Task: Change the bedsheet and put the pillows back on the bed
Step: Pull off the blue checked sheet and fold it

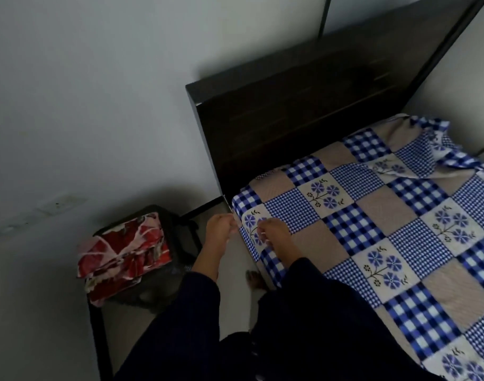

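A patchwork bedsheet (pixel 372 229) of blue-and-white check, plain beige and blue-flower squares is spread over the bed and reaches up to the dark wooden headboard (pixel 290 111). Its near corner is at the head end, on the person's side, and there it folds down over the edge of the mattress. At the far head corner, by the pale wall, it lies rumpled and bunched.

Both hands are at the near corner. The right hand (pixel 275 237) lies on top of the bedsheet on a flower square, its fingers curled down into the cloth where it turns over the edge, so that it grips the fabric. The left hand (pixel 218 232) is just off the bed, beside the corner's hanging edge. Its fingers are curled towards the cloth, but blur hides whether they pinch it or only touch it. Both arms are in dark sleeves (pixel 196 312).

A bare foot (pixel 255 280) stands on the pale floor (pixel 232 259), close against the side of the bed below the right hand. To the left, near the grey wall (pixel 84 105), a folded red floral cloth (pixel 125 257) sits on a black soft-sided bag (pixel 180 232), well apart from the hands.
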